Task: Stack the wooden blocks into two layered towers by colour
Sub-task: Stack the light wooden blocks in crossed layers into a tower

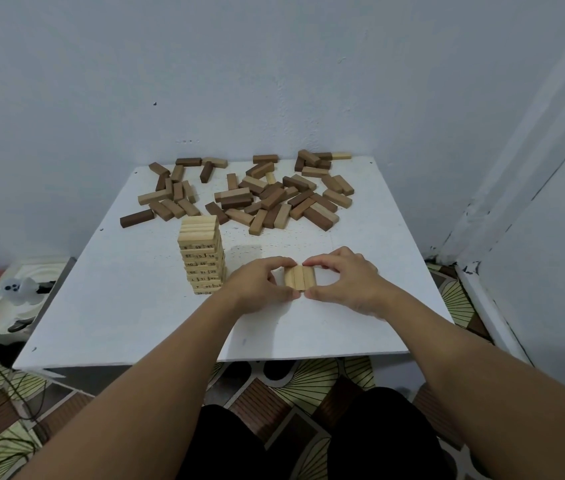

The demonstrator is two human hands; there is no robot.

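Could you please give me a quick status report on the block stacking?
Left hand and right hand pinch a row of three light blocks on the table. Light tower stands left. Loose pile behind, nothing blocking.

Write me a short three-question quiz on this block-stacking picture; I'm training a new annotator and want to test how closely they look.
1. True or false: the finished pale tower stands to the left of the hands.
2. What do the left hand and right hand hold between them? A) one dark block B) a row of three pale blocks C) nothing
3. Fill in: the loose pile of blocks lies at the ___ side of the white table, by the wall.

Key: 1 true; 2 B; 3 far
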